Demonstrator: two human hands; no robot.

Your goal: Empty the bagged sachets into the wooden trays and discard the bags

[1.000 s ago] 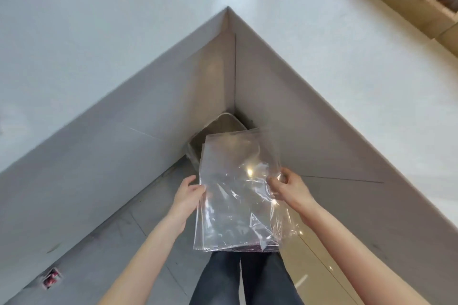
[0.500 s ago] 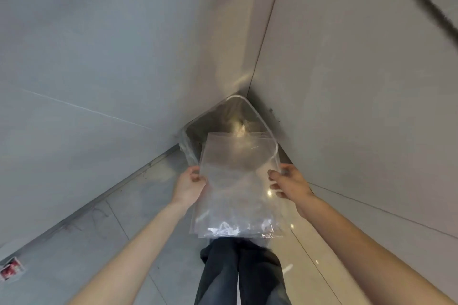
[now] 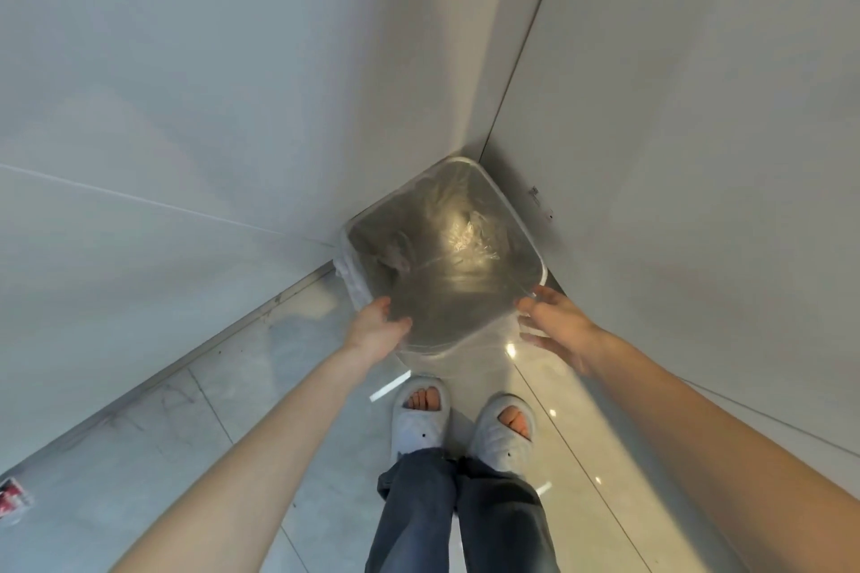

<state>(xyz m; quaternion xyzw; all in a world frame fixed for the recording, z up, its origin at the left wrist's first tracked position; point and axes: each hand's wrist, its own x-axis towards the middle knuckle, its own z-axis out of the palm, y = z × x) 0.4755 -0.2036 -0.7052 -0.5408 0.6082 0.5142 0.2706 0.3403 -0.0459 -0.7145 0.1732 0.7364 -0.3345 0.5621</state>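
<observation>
Both hands open, left hand (image 3: 378,330), right hand (image 3: 561,330), over bin (image 3: 512,209)

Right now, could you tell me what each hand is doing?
Left hand: open, fingers touching the clear bags over the bin.
Right hand: open, holding nothing.

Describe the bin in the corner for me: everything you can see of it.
The bin stands on the floor, pushed into the corner where two pale walls meet. It is squarish with rounded corners, open-topped, and lined with a clear plastic liner folded over the rim. The inside looks dark and shiny, with crumpled clear plastic lying deep inside. The left hand and right hand are at its near edge, over a clear bag.
</observation>
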